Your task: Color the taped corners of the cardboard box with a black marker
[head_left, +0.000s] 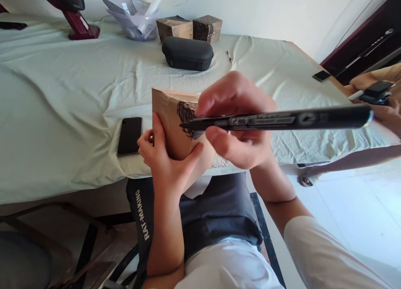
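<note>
A brown cardboard box stands tilted at the table's near edge, with a patch of dark scribble on its upper part. My left hand is closed around the box's near side, thumb and fingers pressed to its faces. Between the thumb and fingers of my right hand is a black marker pen, held level. Its tip is at the scribbled patch, and its back end points right. Part of the box is hidden behind my right hand.
A smartphone lies left of the box. Further back are a black case, two scribbled cardboard boxes, a small pen and a plastic basket. A maroon stand is back left. At right, another person's hand holds a dark device.
</note>
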